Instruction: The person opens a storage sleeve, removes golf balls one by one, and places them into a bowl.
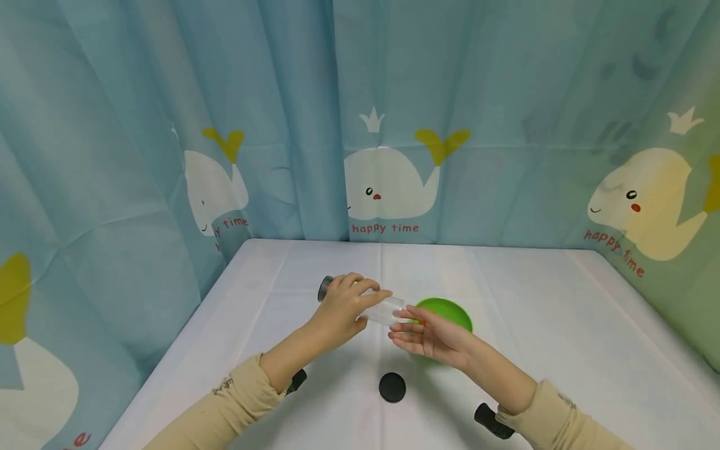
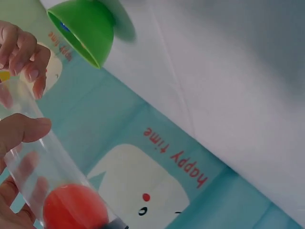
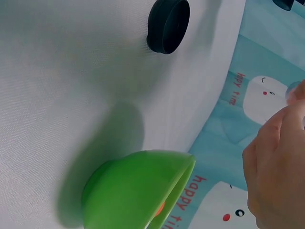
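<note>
My left hand [image 1: 340, 309] grips a clear plastic tube [image 1: 387, 310], which is tilted, with a black cap [image 1: 324, 288] at its far left end. A red ball [image 2: 75, 207] lies inside, near that capped end. Close to the tube's other end is my right hand [image 1: 432, 337], its fingers loosely spread with no held object visible; whether they touch the rim I cannot tell. Partly behind the right hand stands a green bowl [image 1: 450, 306]. Something orange [image 3: 160, 209] shows inside it in the right wrist view, and a bit of blue [image 2: 65, 26] in the left wrist view.
A round black lid [image 1: 392, 387] lies on the white-covered table [image 1: 562, 325] in front of the hands. Beside the cuffs are dark objects [image 1: 494, 422], partly hidden by the sleeves. A blue curtain [image 1: 304, 125] with whale prints closes off the back and sides.
</note>
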Demonstrator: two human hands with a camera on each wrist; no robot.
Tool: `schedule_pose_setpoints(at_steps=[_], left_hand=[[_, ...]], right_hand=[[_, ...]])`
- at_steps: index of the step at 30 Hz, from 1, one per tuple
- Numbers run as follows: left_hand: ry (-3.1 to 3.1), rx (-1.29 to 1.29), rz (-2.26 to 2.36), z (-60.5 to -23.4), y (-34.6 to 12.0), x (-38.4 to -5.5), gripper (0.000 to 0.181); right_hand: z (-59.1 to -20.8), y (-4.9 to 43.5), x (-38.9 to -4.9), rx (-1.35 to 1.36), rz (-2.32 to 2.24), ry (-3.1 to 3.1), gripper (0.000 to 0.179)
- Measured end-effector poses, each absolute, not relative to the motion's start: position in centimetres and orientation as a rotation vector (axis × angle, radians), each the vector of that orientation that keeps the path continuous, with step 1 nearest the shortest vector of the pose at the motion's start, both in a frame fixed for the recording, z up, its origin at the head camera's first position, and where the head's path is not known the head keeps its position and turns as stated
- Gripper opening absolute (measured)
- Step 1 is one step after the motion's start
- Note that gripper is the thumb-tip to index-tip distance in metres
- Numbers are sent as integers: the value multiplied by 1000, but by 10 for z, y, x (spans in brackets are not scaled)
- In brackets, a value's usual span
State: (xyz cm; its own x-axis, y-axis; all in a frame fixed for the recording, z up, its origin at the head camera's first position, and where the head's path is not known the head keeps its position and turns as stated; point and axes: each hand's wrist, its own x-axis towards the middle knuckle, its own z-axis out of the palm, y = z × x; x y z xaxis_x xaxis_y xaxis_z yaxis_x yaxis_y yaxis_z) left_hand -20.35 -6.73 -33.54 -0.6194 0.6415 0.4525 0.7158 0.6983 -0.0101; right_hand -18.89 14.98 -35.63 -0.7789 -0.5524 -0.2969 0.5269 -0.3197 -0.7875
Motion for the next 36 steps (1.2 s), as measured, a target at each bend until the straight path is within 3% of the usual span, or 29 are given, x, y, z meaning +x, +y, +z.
schedule_pose_setpoints(at_steps=[6, 17, 36], left_hand=[[-2410, -1061, -165, -334, -65, -206, 56], [-2438, -1046, -204, -331, -63, -204, 54], [-2509, -998, -193, -333, -71, -207, 56]], right_hand=[[-356, 149, -189, -12, -2144, 1238, 28], [-349, 151, -188, 38, -2187, 1155, 37], [-349, 157, -191, -67, -2120, 1244, 33]])
